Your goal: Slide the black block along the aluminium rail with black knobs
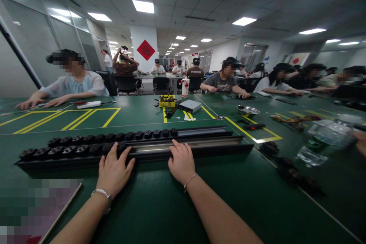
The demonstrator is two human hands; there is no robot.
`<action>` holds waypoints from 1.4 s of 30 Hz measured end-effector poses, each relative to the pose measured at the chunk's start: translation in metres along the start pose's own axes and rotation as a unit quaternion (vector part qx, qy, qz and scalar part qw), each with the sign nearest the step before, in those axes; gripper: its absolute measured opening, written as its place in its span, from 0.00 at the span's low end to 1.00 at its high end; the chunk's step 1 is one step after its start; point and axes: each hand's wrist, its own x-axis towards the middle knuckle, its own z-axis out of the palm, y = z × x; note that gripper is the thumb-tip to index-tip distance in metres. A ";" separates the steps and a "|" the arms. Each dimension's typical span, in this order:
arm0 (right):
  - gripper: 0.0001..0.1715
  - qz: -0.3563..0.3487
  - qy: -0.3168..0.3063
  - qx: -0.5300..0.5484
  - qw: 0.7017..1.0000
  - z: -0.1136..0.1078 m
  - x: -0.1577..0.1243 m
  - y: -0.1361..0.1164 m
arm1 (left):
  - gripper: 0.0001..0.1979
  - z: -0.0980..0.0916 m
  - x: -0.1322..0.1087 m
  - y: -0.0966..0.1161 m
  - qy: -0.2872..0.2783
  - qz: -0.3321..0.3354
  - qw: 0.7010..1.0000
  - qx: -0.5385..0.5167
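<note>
Two long black power strip rails [200, 143] lie side by side across the green table in front of me. Their left halves carry rows of black socket modules [85, 141]. My left hand [114, 169] rests on the near rail, fingers spread over the last sockets of the row. My right hand [181, 160] lies on the bare metal channel of the same rail, fingers stretched flat. Neither hand holds anything.
A pink book [42, 213] lies at the near left. A plastic water bottle [323, 141], a metal bowl [248, 110], a yellow box [167, 101] and a grey box [190, 105] stand further back. Loose black parts [288, 171] lie to the right. Other people sit around the tables.
</note>
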 end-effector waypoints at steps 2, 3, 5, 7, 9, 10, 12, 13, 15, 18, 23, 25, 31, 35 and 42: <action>0.18 -0.001 0.003 0.003 1.000 0.000 0.000 0.000 | 0.25 -0.002 0.000 0.006 0.007 -0.020 1.000 0.007; 0.18 -0.001 0.004 0.005 1.000 0.000 0.000 0.000 | 0.24 -0.002 0.000 0.009 0.010 -0.034 0.999 0.008; 0.18 -0.001 0.004 0.005 1.000 0.000 0.000 0.000 | 0.24 -0.003 0.000 0.014 0.014 -0.050 0.999 0.009; 0.18 -0.001 0.003 0.003 1.000 0.000 0.000 0.000 | 0.25 -0.003 -0.001 0.015 0.013 -0.060 0.998 0.012; 0.18 -0.001 0.002 0.001 1.000 0.000 0.000 0.000 | 0.26 -0.003 -0.001 0.015 0.006 -0.060 0.998 0.018; 0.18 -0.001 0.003 0.001 1.000 0.000 0.000 0.001 | 0.26 -0.003 -0.001 0.014 0.002 -0.057 0.998 0.022; 0.19 0.000 0.004 0.002 1.000 0.000 0.000 0.001 | 0.26 -0.003 0.000 0.013 -0.004 -0.049 0.998 0.030; 0.18 0.000 0.006 0.002 1.000 0.000 0.000 0.001 | 0.26 -0.004 0.000 0.012 -0.006 -0.046 0.998 0.033; 0.18 0.000 0.009 0.004 1.000 0.001 0.000 0.001 | 0.26 -0.005 0.001 0.011 -0.006 -0.042 0.998 0.036; 0.18 -0.002 0.012 0.008 1.000 0.001 0.000 0.001 | 0.26 -0.007 0.002 0.011 -0.011 -0.042 0.998 0.038; 0.18 0.000 0.014 0.017 1.000 0.000 0.000 0.001 | 0.26 -0.010 0.004 0.012 -0.030 -0.048 0.998 0.039; 0.18 0.000 0.014 0.018 1.000 0.000 0.000 0.001 | 0.26 -0.010 0.004 0.012 -0.029 -0.048 0.998 0.038; 0.17 0.001 0.013 0.021 1.000 0.001 0.000 0.002 | 0.25 -0.008 0.003 0.011 -0.025 -0.050 0.998 0.033; 0.17 0.002 0.009 0.022 1.000 0.001 0.000 0.002 | 0.23 -0.009 0.004 0.013 -0.026 -0.051 0.997 0.047; 0.18 0.002 0.003 0.019 1.000 0.000 0.000 0.002 | 0.23 -0.012 0.004 0.014 -0.033 -0.054 0.997 0.049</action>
